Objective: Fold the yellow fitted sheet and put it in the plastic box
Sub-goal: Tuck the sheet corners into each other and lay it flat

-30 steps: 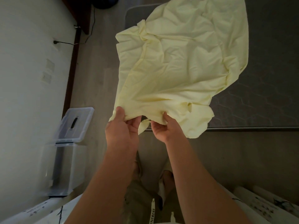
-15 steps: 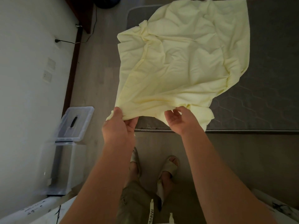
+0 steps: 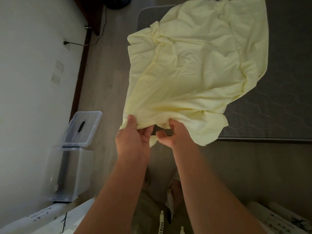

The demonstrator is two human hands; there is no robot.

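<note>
The yellow fitted sheet (image 3: 199, 68) lies crumpled over the near part of a grey mattress (image 3: 278, 107), its near edge lifted off the surface. My left hand (image 3: 133, 137) pinches the sheet's near left corner, thumb on top. My right hand (image 3: 170, 134) is close beside it, fingers curled into the hem under the cloth; a small tail of fabric hangs between the two hands. The clear plastic box (image 3: 67, 174) stands on the floor at the left against the wall, its lid (image 3: 84, 127) tipped open behind it.
A white wall (image 3: 33, 65) runs down the left with sockets and a black cable. Wood-look floor lies between wall and mattress. My sandalled feet (image 3: 173, 188) stand below my arms. White printed items (image 3: 278, 220) lie at the bottom corners.
My right hand has slid left along the sheet's near edge and now sits close beside my left hand. The hem is bunched between them.
</note>
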